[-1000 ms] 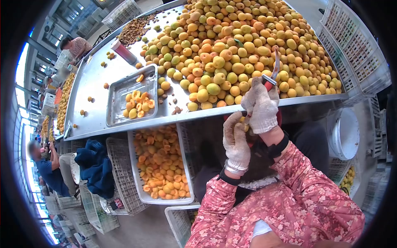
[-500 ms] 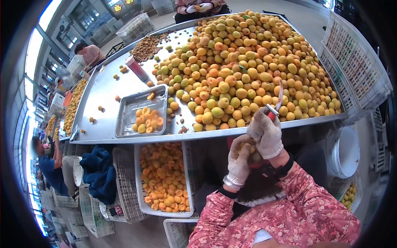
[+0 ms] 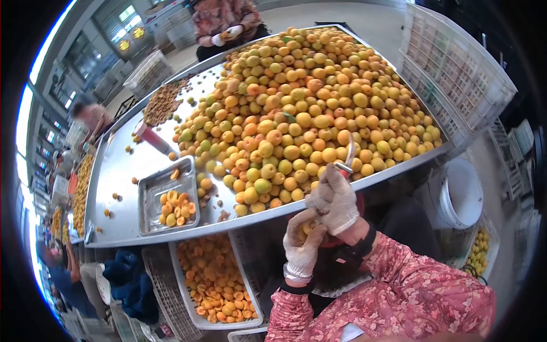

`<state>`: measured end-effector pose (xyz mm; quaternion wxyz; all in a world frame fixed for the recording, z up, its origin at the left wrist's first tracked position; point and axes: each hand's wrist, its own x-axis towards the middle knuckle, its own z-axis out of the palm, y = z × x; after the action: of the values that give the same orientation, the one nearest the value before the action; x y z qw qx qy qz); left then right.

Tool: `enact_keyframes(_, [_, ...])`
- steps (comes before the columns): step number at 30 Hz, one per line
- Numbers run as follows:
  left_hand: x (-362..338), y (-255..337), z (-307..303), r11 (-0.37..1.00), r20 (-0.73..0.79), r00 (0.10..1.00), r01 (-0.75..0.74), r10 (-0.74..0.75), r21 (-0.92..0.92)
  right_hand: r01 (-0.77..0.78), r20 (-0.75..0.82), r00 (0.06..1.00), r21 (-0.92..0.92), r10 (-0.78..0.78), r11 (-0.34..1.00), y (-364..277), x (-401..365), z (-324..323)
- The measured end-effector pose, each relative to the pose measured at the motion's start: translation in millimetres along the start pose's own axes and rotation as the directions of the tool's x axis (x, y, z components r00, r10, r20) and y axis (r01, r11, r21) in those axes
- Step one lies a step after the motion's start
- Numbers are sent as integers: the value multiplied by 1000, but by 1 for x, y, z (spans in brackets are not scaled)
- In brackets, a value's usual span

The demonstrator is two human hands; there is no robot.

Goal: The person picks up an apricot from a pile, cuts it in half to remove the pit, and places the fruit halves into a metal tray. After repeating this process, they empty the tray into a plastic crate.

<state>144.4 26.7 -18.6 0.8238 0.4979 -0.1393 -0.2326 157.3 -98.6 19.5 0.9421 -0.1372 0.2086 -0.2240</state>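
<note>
Both my hands wear pale, soiled work gloves and meet just in front of the table's near edge. My left hand (image 3: 302, 245) is closed around an apricot (image 3: 308, 227), which shows only partly between the fingers. My right hand (image 3: 336, 202) grips a small knife (image 3: 350, 150) with a curved blade pointing up and away from me; its handle is mostly hidden in the glove. The right fingers touch the left hand at the fruit. Beyond them, a large heap of whole apricots (image 3: 296, 119) covers much of the metal table (image 3: 117, 182).
A steel tray (image 3: 149, 196) holds apricot halves. Below the table edge stands a white crate (image 3: 249, 273) of halved fruit. A red-capped container (image 3: 151, 137) and a pile of pits (image 3: 165, 102) lie on the left. Stacked crates (image 3: 456, 74) and a white bucket (image 3: 464, 194) stand right. A co-worker (image 3: 228, 23) sits opposite.
My view has turned, so the table and tray appear further left and lower. My hands stay together, and the knife blade has changed its angle.
</note>
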Motion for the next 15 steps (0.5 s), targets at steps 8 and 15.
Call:
enact_keyframes(8, [-3,-5,1,999,57,998,19,-21,35,-113,-33,993,104,117,988,-8,-1,-15])
enact_keyframes(15, [-3,-16,-7,940,213,960,-233,181,251,-365,104,931,295,350,883,-14,0,-29])
